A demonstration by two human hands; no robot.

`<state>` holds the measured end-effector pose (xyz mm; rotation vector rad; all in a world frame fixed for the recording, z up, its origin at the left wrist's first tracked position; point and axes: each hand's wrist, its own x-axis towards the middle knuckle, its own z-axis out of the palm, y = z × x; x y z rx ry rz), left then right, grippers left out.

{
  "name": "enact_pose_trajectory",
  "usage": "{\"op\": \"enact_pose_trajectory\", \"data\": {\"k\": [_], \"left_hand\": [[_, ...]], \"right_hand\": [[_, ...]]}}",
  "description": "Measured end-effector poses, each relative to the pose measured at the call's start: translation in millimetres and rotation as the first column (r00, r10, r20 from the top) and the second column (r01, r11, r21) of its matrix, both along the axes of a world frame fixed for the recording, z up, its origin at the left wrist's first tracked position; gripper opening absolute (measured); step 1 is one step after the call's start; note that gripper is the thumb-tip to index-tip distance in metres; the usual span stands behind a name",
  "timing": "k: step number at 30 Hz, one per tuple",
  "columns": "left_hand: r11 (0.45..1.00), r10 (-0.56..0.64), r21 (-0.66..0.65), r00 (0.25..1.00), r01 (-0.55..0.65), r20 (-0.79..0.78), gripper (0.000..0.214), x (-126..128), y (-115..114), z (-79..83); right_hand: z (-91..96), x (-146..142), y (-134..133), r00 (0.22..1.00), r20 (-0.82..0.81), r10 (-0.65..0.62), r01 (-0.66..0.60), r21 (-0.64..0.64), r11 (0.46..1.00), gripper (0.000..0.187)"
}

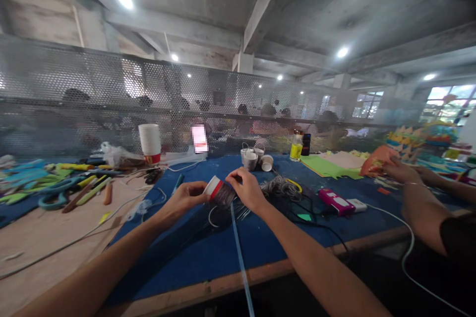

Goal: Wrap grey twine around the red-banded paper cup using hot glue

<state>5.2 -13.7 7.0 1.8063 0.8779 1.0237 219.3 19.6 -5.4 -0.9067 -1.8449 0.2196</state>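
Observation:
A white paper cup with a red band (212, 188) lies tilted on its side in the air over the blue table. Grey-brown cord (224, 195) is wound around much of its wall. My left hand (189, 195) is closed on the cup's white end, thumb and fingers pinching it. At the wound end, my right hand (245, 188) is closed, its fingertips pinched together against the cord; exactly what they grip is partly hidden. Below the cup, a pale blue strip (239, 252) runs toward the table's front edge. Behind my right hand lies a heap of loose grey cord (280, 187).
Several small cord-covered cups (250, 160) stand behind. A stack of paper cups (149, 139), a lit phone (200, 138) and a yellow-labelled bottle (296, 146) line the back. Scissors (59, 195) lie left; a magenta device (336, 202) right. Another person's hand (403, 172) holds orange material.

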Motion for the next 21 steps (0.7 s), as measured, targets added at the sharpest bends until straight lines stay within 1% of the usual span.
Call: {"op": "enact_pose_trajectory", "data": {"k": [4, 11, 17, 21], "left_hand": [[1.0, 0.019, 0.006, 1.0, -0.019, -0.003, 0.022, 0.6, -0.7, 0.9], [1.0, -0.003, -0.018, 0.999, 0.004, 0.032, 0.018, 1.2, -1.0, 1.6], [1.0, -0.012, -0.014, 1.0, 0.012, 0.016, 0.019, 1.0, -3.6, 3.7], [1.0, -0.01, -0.003, 1.0, 0.01, 0.008, 0.019, 0.2, -1.6, 1.2]], "right_hand": [[-1.0, -0.2, 1.0, 1.0, 0.004, -0.004, 0.004, 0.006, 1.0, 0.013], [0.7, -1.0, -0.9, 1.0, 0.008, -0.004, 0.004, -0.023, 1.0, 0.013], [0.9, -1.2, -0.2, 1.0, 0.007, -0.004, 0.004, -0.04, 0.999, 0.013], [1.2, -1.2, -0.5, 1.0, 0.014, -0.001, 0.001, -0.049, 0.999, 0.012]]}}
